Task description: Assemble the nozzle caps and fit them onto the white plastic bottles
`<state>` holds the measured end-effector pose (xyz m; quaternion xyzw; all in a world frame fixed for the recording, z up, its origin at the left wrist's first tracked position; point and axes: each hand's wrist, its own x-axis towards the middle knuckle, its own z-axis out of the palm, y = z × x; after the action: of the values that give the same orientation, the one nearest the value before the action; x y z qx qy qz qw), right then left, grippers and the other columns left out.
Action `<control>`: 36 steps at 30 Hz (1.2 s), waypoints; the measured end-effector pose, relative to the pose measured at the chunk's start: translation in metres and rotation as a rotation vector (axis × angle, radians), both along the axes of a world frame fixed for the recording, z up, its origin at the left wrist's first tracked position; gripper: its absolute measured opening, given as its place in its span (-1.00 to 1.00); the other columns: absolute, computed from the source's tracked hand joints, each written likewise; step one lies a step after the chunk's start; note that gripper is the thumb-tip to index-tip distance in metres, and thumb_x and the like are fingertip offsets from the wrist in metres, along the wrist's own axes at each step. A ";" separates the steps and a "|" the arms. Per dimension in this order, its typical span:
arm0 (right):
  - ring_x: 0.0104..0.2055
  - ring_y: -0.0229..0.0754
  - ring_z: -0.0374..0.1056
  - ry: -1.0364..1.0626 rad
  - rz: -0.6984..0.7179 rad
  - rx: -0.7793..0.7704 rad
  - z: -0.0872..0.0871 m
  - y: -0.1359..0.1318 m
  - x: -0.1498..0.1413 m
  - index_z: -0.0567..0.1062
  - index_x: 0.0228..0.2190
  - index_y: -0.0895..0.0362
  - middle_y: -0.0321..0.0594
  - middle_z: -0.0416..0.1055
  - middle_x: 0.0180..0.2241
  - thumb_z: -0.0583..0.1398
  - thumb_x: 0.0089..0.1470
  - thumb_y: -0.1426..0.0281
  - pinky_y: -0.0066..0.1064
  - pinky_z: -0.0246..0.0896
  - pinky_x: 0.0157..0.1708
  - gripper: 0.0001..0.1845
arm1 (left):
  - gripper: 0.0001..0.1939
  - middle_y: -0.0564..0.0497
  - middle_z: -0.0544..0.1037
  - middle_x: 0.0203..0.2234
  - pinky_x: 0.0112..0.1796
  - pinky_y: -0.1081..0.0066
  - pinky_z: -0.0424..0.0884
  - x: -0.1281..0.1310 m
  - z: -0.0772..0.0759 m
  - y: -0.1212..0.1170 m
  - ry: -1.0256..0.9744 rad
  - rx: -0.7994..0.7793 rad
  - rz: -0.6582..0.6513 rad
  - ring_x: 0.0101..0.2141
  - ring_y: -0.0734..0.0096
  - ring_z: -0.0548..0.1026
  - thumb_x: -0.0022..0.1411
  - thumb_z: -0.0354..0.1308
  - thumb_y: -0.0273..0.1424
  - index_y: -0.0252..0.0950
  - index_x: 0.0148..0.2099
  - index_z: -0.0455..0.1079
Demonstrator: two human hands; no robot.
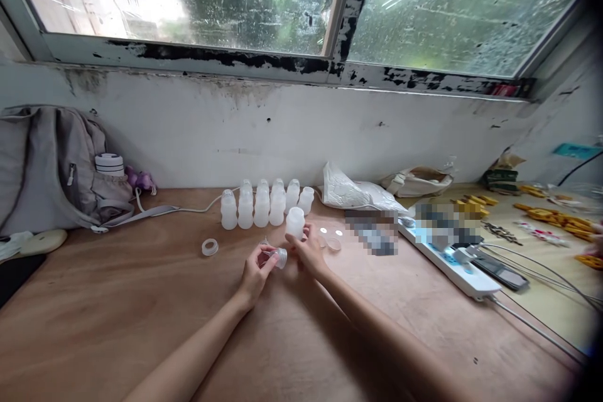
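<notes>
My left hand [257, 271] pinches a small clear threaded cap [279, 256] just above the wooden table [117, 320]. My right hand [308, 250] is wrapped round the base of a white translucent bottle [295, 222] that stands upright on the table. Behind them, several more white bottles [260, 204] stand in two short rows near the wall. A loose white ring [210, 247] lies to the left of my hands. Two small round lids [330, 242] lie just right of my right hand.
A grey backpack [51, 169] with a white cup in its pocket leans at the far left. A crumpled plastic bag [351, 191], a white power strip [447, 260] with cables and yellow parts [556, 217] fill the right side.
</notes>
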<state>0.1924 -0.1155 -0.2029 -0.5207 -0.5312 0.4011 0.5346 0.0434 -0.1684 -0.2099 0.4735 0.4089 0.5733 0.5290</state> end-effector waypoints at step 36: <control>-0.19 -0.17 0.28 -0.096 0.285 0.083 0.011 -0.051 0.053 0.22 0.02 0.05 -0.15 0.28 -0.13 0.18 -0.05 0.34 -0.37 0.31 -0.31 -0.44 | -0.72 -0.01 0.46 -0.37 -0.34 0.47 0.39 -0.002 0.000 0.003 -0.167 -0.163 0.066 -0.38 0.47 0.43 0.00 0.20 -0.27 -0.34 -0.27 0.33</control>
<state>0.2457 -0.1667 -0.1918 -0.4360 -0.6407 0.4256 0.4672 0.0417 -0.1655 -0.2101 0.3657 0.4242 0.5928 0.5787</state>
